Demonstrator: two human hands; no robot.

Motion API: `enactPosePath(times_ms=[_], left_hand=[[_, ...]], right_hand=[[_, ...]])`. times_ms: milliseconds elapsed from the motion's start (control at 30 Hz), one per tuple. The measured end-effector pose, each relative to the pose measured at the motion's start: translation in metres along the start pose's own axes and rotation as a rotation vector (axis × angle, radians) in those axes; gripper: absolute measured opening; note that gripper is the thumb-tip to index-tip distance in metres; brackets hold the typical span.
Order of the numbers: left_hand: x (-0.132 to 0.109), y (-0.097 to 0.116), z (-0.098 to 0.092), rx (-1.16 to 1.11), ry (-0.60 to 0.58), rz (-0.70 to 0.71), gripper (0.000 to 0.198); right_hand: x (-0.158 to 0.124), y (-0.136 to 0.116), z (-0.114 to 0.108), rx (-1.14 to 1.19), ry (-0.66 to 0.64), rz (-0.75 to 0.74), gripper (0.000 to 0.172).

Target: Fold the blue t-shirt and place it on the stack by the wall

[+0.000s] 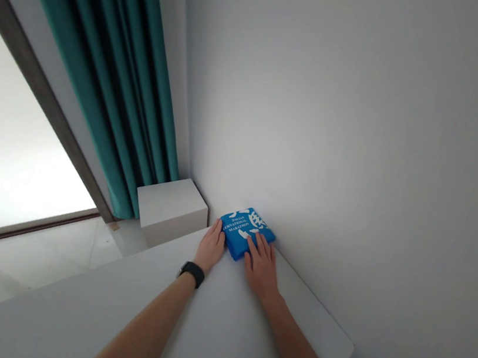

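Observation:
A folded blue cloth point(235, 240) lies at the far corner of the white tabletop point(218, 324), close to the wall. White print on it includes the words "Dalian" and "Marathon", plus white shapes. Along its left edge rests my left hand point(211, 247), fingers stretched forward, with a black watch point(192, 272) on the wrist. My right hand point(262, 268) lies on the near right part of the cloth, its fingers spread over the top. Neither hand grips the cloth.
Beyond the tabletop's left far edge stands a lower white cabinet point(173, 202). Teal curtains point(114, 84) hang behind it, beside a bright window or glass door point(18, 136). A plain wall point(339, 128) rises along the right side. Light floor point(54, 254) shows at left.

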State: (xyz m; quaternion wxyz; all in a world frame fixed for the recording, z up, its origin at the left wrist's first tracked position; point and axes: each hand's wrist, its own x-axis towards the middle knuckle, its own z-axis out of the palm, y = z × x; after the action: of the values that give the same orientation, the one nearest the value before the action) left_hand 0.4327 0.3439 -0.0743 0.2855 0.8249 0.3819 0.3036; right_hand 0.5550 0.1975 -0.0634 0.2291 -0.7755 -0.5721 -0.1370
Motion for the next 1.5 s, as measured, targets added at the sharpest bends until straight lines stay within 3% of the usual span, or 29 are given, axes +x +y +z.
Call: enactPosePath(times_ms=[100, 233, 400, 600, 867, 1067, 1333, 1500], left_hand=[[0.004, -0.001, -0.002, -0.005, -0.003, -0.02, 0.051], [-0.001, -0.003, -0.007, -0.043, 0.093, -0.062, 0.051], [-0.017, 0.002, -0.01, 0.042, 0.067, 0.093, 0.047], [-0.022, 0.01, -0.011, 0.155, -0.013, 0.147, 0.048], [-0.021, 0.013, -0.013, 0.097, 0.041, 0.123, 0.044], [-0.043, 0.01, -0.02, 0.06, 0.038, 0.185, 0.037], [-0.082, 0.014, -0.039, 0.138, 0.044, 0.147, 0.031], [-0.102, 0.026, -0.07, 0.214, 0.034, 0.152, 0.023]], right_hand=[[-0.006, -0.007, -0.002, 0.002, -0.027, -0.084, 0.051], [-0.01, -0.014, -0.007, -0.007, -0.039, -0.148, 0.053], [-0.016, -0.021, -0.013, 0.031, -0.101, -0.323, 0.051], [-0.016, -0.024, -0.012, 0.034, -0.124, -0.329, 0.053], [-0.03, -0.022, -0.015, 0.059, -0.09, -0.33, 0.056], [-0.037, -0.022, -0.016, 0.082, -0.034, -0.318, 0.053], [-0.043, -0.031, -0.017, 0.15, 0.029, -0.294, 0.047], [-0.042, -0.053, -0.018, 0.19, 0.035, -0.312, 0.046]])
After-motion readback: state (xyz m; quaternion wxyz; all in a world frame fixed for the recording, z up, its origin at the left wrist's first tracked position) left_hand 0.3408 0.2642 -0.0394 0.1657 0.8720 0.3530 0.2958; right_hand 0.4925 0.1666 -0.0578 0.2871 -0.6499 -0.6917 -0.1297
